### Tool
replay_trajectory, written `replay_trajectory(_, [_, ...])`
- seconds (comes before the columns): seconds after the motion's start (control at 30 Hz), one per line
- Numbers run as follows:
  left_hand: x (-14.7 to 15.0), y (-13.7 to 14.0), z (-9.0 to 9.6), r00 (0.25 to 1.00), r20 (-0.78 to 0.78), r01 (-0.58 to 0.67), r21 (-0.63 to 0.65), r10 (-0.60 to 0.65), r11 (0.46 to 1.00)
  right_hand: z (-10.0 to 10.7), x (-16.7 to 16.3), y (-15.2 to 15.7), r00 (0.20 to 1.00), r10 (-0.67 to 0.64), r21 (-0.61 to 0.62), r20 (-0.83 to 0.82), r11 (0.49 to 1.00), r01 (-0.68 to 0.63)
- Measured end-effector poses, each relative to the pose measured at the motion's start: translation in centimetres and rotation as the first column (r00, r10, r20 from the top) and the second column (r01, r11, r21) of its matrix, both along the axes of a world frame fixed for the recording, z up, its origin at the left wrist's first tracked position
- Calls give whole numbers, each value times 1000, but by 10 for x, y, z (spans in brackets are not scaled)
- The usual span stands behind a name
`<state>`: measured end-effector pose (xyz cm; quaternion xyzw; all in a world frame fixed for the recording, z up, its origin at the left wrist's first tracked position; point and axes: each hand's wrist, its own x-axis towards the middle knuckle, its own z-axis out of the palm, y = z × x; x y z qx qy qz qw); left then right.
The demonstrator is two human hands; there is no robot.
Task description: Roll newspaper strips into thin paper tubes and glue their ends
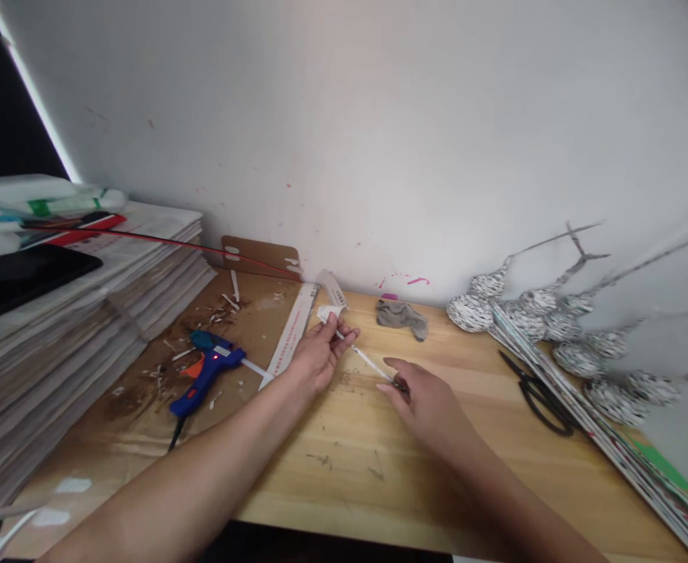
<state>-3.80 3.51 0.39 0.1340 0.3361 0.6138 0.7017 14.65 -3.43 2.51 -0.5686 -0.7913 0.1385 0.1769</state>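
A thin rolled paper stick (370, 363) slants between my two hands above the wooden table. My left hand (324, 348) pinches its far part, where a loose printed paper strip (333, 291) spreads out beyond my fingers. At the near end, my right hand (423, 395) has its lower fingers curled about the stick, with the index finger and thumb spaced apart. A grey cloth like a small sock (401, 317) lies just past my right hand. Left of my left hand, a flat printed paper strip (293, 328) rests on the table.
A blue glue gun (208, 371) lies on stained cardboard (145, 426) among white scraps. A stack of newspapers (162, 258) rises at the left. Black scissors (540, 399), a bundle of paper sticks (590, 434) and several woven paper gourds (470, 311) are at the right.
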Motion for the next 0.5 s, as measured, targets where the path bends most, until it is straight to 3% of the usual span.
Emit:
replay_trajectory(0.13, [1,-2,-1,1000,4,12,2,-12,1000,4,-25,14,995,48,-5,-89,999,-49])
replay_trajectory(0.2, [1,-2,1,1000,7,10,-7,-9,1000,4,-29,23,968,-14,-175,-252,984,-31])
replay_trajectory(0.27, [0,-2,4,1000,6,15,-16,-15,1000,3,-27,29,901,-141,-443,-410,895,-62])
replay_trajectory(0.3, [0,-2,4,1000,6,20,-17,-20,1000,3,-25,31,871,-194,-534,-451,841,-90])
replay_trajectory(0.33, [0,-2,5,1000,6,24,-18,-23,1000,2,-24,32,860,-211,-565,-465,818,-104])
replay_trajectory(0.4, [1,-3,5,1000,8,25,-14,-25,1000,2,-23,32,899,-122,-436,-420,896,-82])
replay_trajectory(0.47, [2,-4,4,1000,9,24,-12,-24,1000,2,-26,30,962,16,-178,-272,982,-67])
replay_trajectory(0.5, [2,-4,4,1000,7,24,-14,-24,1000,1,-27,30,978,60,-82,-198,994,-78])
